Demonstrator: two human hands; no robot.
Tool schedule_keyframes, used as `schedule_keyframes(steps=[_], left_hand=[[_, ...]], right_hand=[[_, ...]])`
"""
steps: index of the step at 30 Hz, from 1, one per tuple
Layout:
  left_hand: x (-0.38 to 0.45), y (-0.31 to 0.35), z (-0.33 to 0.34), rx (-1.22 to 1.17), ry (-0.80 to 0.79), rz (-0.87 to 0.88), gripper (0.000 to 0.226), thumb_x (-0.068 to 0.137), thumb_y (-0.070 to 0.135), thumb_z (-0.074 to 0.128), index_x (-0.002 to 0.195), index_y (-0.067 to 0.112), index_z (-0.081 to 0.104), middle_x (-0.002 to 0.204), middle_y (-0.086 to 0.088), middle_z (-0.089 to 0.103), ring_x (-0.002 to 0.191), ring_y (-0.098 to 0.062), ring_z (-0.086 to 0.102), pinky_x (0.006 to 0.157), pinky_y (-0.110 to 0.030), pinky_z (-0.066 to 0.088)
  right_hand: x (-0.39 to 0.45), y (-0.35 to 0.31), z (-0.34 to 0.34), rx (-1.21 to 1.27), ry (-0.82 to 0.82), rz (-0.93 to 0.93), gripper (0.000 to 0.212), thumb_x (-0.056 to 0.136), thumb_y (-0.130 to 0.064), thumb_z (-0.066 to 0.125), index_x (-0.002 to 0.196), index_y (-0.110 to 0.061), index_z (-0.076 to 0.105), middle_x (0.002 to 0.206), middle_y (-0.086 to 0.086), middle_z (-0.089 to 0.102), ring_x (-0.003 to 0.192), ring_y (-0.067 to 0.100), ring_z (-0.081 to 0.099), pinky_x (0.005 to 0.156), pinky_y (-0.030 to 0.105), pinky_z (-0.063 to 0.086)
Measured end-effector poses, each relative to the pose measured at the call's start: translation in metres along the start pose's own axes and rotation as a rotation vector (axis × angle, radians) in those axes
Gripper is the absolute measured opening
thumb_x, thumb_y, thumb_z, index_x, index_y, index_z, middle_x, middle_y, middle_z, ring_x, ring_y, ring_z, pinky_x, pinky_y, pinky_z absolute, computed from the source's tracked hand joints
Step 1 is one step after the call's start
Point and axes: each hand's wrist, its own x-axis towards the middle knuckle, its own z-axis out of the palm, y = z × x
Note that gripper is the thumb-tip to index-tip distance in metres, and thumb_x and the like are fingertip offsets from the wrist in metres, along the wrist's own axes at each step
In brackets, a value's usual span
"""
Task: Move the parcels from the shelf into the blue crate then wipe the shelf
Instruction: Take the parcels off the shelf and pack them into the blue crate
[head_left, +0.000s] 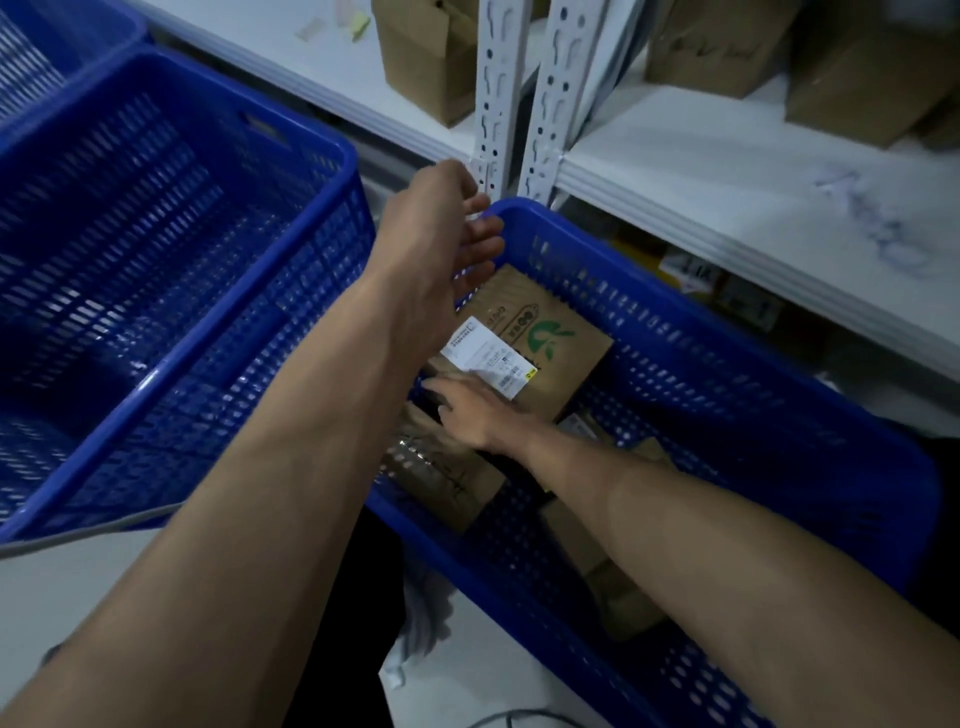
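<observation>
Shelf (727, 171) runs along the top from eleven to three o'clock, with brown parcels (431, 62) on it, up at twelve and one. Below it the crate (727, 374) fills four o'clock, long axis running ten to four, several boxes already inside. A second, bare crate (156, 249) sits at nine. Left hand (441, 249) hovers over the crate's far corner, fingers loose, holding nothing. Right hand (467, 410) lies flat on the boxes (561, 343) in the crate, fingers spread, though in this dim light I can't rule out a light grip. The left hand is nearer the shelf, so it looks best placed for the next parcel, up at twelve.
</observation>
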Motion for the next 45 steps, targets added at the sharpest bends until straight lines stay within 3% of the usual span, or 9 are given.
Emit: schedule_keyframes(steps=[3, 6, 9, 11, 18, 26, 30, 33, 45], left_hand=[[-0.006, -0.004, 0.007, -0.009, -0.044, 0.001, 0.012, 0.093, 0.014, 0.043, 0.085, 0.014, 0.051, 0.088, -0.009, 0.049, 0.079, -0.021, 0.045, 0.067, -0.028, 0.039], [-0.011, -0.005, 0.015, 0.004, -0.067, 0.0, 0.013, 0.092, 0.013, 0.041, 0.081, 0.016, 0.047, 0.087, -0.007, 0.044, 0.069, -0.016, 0.039, 0.06, -0.026, 0.034], [-0.013, -0.007, 0.025, 0.01, -0.059, 0.035, 0.011, 0.09, 0.013, 0.043, 0.085, 0.015, 0.053, 0.09, -0.01, 0.045, 0.071, -0.018, 0.042, 0.06, -0.027, 0.034], [-0.011, -0.012, 0.033, 0.064, -0.043, 0.076, 0.019, 0.09, 0.016, 0.048, 0.096, 0.008, 0.064, 0.09, -0.01, 0.059, 0.073, -0.018, 0.056, 0.065, -0.029, 0.047], [-0.007, -0.032, 0.059, 0.194, -0.222, 0.14, 0.02, 0.093, 0.022, 0.059, 0.106, 0.01, 0.069, 0.087, -0.004, 0.07, 0.089, -0.022, 0.067, 0.083, -0.036, 0.051], [-0.003, -0.049, 0.085, 0.279, -0.319, 0.223, 0.02, 0.097, 0.021, 0.056, 0.108, 0.013, 0.071, 0.1, -0.01, 0.076, 0.098, -0.031, 0.071, 0.096, -0.05, 0.051], [-0.011, -0.061, 0.105, 0.331, -0.32, 0.227, 0.018, 0.096, 0.016, 0.057, 0.108, 0.017, 0.071, 0.101, -0.009, 0.076, 0.099, -0.031, 0.07, 0.089, -0.045, 0.051], [-0.021, -0.069, 0.138, 0.348, -0.332, 0.25, 0.019, 0.095, 0.014, 0.058, 0.109, 0.018, 0.071, 0.1, -0.008, 0.076, 0.097, -0.027, 0.071, 0.083, -0.038, 0.052], [-0.062, -0.086, 0.372, 0.454, -0.57, 0.352, 0.024, 0.102, 0.017, 0.046, 0.121, 0.016, 0.06, 0.113, -0.006, 0.069, 0.106, -0.02, 0.065, 0.095, -0.036, 0.053]], right_hand=[[-0.015, -0.001, -0.024, 0.075, 0.075, -0.061, 0.054, 0.095, -0.015, 0.048, 0.148, -0.014, 0.042, 0.153, 0.008, 0.039, 0.14, 0.027, 0.037, 0.113, 0.044, 0.035], [-0.038, -0.003, -0.054, 0.117, 0.197, -0.141, 0.049, 0.096, -0.014, 0.05, 0.145, -0.013, 0.046, 0.151, 0.007, 0.043, 0.137, 0.022, 0.041, 0.112, 0.035, 0.036], [-0.073, -0.003, -0.095, 0.144, 0.325, -0.18, 0.031, 0.096, -0.018, 0.051, 0.126, -0.023, 0.056, 0.126, -0.002, 0.063, 0.114, 0.011, 0.058, 0.094, 0.022, 0.042], [-0.097, -0.002, -0.123, 0.224, 0.392, -0.186, 0.025, 0.093, -0.017, 0.053, 0.116, -0.027, 0.06, 0.112, -0.008, 0.066, 0.101, 0.005, 0.062, 0.086, 0.026, 0.051], [-0.17, 0.025, -0.192, 0.441, 0.651, -0.057, 0.048, 0.097, -0.019, 0.056, 0.144, -0.025, 0.046, 0.148, -0.005, 0.047, 0.137, 0.013, 0.042, 0.104, 0.029, 0.04], [-0.245, 0.102, -0.252, 0.793, 1.036, -0.042, 0.045, 0.097, -0.02, 0.057, 0.141, -0.027, 0.05, 0.142, -0.007, 0.054, 0.128, 0.011, 0.052, 0.112, 0.041, 0.041], [-0.266, 0.127, -0.28, 0.85, 1.112, -0.056, 0.046, 0.095, -0.025, 0.059, 0.14, -0.028, 0.049, 0.139, -0.006, 0.055, 0.127, 0.012, 0.052, 0.112, 0.045, 0.041], [-0.282, 0.139, -0.295, 0.869, 1.16, -0.086, 0.056, 0.088, -0.035, 0.06, 0.142, -0.027, 0.047, 0.143, -0.003, 0.053, 0.129, 0.014, 0.051, 0.111, 0.045, 0.04], [-0.335, 0.171, -0.326, 1.22, 1.334, -0.132, 0.045, 0.099, -0.023, 0.052, 0.143, -0.025, 0.045, 0.143, -0.004, 0.049, 0.129, 0.013, 0.049, 0.111, 0.042, 0.041]])
